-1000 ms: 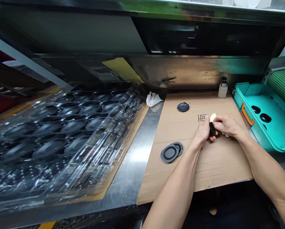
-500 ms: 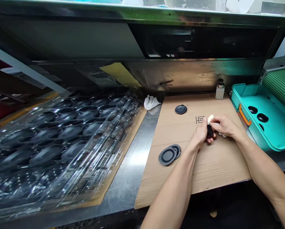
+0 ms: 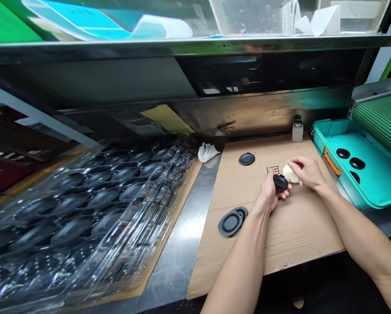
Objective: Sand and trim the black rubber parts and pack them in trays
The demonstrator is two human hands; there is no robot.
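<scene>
My left hand is closed on a small round black part, its dark face tilted up. Close by on the right, my right hand has its fingers pinched together, with a bit of white cloth showing beneath them. Between the hands is a cream-coloured disc, partly covered by my right fingertips; whether they touch it I cannot tell. Two overlapping black round parts lie on the cardboard left of my left forearm. Another black round part lies farther back.
Cardboard covers the metal bench. Clear plastic trays of black round parts stand left. A crumpled white cloth and a dark-topped bottle sit at the back. Several black parts lie in the turquoise bin, beside a green conveyor belt.
My hands have moved slightly apart. The black part in my left hand has turned to show more of its face, and more of the cream disc shows. The camera view has tilted upward.
</scene>
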